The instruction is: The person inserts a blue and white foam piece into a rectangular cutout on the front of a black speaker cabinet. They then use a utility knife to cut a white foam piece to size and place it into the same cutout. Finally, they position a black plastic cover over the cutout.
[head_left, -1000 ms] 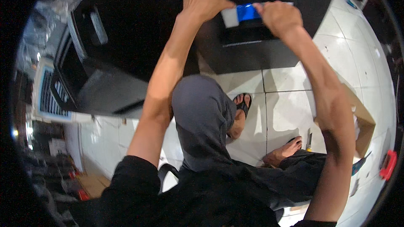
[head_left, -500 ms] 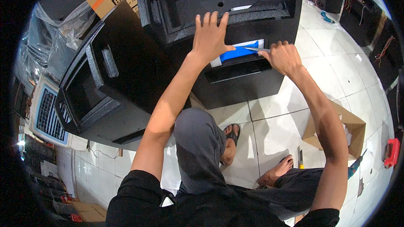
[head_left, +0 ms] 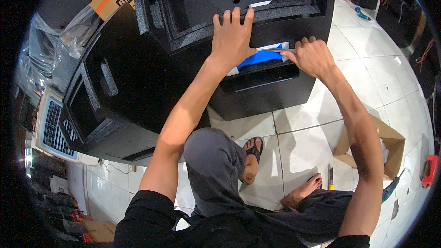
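White floor tiles point(head_left: 358, 82) spread under the work, with a brown carton point(head_left: 110, 0) between 10 and 11 o'clock and clear plastic wrapping point(head_left: 73, 46) bunched at 10. At 9 o'clock stands a pale-framed unit point(head_left: 55, 121) with a slatted grille.

From 12 to 1 o'clock rises a black cabinet point(head_left: 275, 98), one face towards the person; a second black cabinet point(head_left: 138, 82) sits beside it, between 9 and 10. On the first one's near face, at 1 o'clock, lies a blue sheet point(head_left: 259, 59) with white strip showing along its edges, just above a long dark slot point(head_left: 262, 81).

At 12 o'clock the left hand point(head_left: 232, 41) is spread wide on the cabinet, closed around nothing, its fingers at the upper edge and its thumb at the left end of the sheet. At 2 o'clock the right hand point(head_left: 314, 57) has its fingers curled tightly round a thin grey tool point(head_left: 285, 50), probably a blade, which points left across the sheet's upper part; the handle is hidden in the grip.

Down at 5 o'clock is a sandalled foot point(head_left: 251, 156). A yellow-handled knife point(head_left: 331, 183) lies on the tiles at 4, near the other foot point(head_left: 303, 195), while an open cardboard box point(head_left: 392, 156) and a red object point(head_left: 429, 170) sit between 3 and 4.
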Available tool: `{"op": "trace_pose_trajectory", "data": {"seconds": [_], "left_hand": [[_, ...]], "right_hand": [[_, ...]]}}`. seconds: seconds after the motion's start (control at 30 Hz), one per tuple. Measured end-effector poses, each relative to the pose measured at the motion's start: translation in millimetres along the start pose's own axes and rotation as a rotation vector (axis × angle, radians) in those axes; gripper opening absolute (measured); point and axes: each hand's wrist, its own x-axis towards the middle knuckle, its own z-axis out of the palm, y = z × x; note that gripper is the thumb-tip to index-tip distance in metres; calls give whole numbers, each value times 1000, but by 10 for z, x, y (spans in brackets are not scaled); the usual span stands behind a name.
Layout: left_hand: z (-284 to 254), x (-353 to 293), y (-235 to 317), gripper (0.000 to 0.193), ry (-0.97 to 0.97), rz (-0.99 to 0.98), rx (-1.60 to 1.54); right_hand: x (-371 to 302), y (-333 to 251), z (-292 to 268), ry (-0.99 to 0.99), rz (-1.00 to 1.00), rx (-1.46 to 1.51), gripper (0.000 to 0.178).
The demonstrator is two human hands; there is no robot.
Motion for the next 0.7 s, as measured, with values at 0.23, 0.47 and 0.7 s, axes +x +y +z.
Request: {"op": "trace_pose_trajectory", "data": {"seconds": [0.23, 0.47, 0.7], "left_hand": [[26, -1, -23, 108, 45, 14, 1], [47, 2, -13, 109, 67, 10, -4], [64, 25, 14, 104, 107, -3, 2]], "right_hand": [[-2, 0, 49, 23, 0, 21, 64], [58, -161, 2, -9, 60, -38, 68], [104, -280, 94, 105, 123, -63, 65]]}}
